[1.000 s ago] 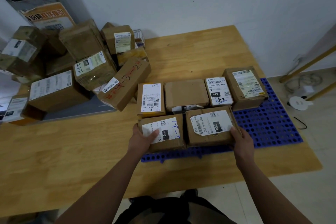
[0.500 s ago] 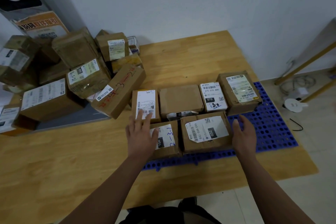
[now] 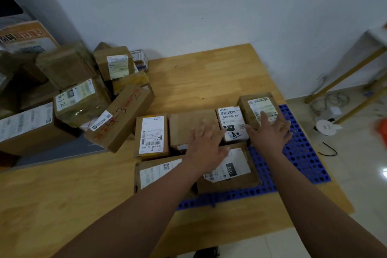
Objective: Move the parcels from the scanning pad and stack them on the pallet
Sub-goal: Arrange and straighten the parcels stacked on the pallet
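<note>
**Q:** Where are the parcels?

**A:** Six lie on the pallet (image 3: 303, 153), in two rows. Rear row, left to right: 502 parcel (image 3: 151, 135), plain parcel (image 3: 188, 123), 070 parcel (image 3: 231, 119), end parcel (image 3: 257, 104). Front row: front-left parcel (image 3: 157, 170), partly hidden by the left forearm, and 032 parcel (image 3: 230, 174). The pallet shows bare at its right side and along its front edge. The other parcels form a pile (image 3: 79, 100) on and around the grey pad (image 3: 62, 151) at the left end of the table (image 3: 209, 77). The long parcel (image 3: 121, 117) lies tilted at the pile's right edge, near the 502 parcel.

**Q:** What is the left hand doing?

**A:** The left hand (image 3: 206, 146) has its fingers straight and spread and holds nothing. It is over the plain parcel's right part, beside the 070 parcel, and hides part of the 032 label. Contact cannot be determined.

**Q:** And the right hand?

**A:** The right hand (image 3: 270, 134) also has its fingers straight and spread, with nothing held. The fingertips lie over the end parcel's label, and the thumb is just beside the 070 parcel's right edge. Whether it presses down cannot be told.
</note>
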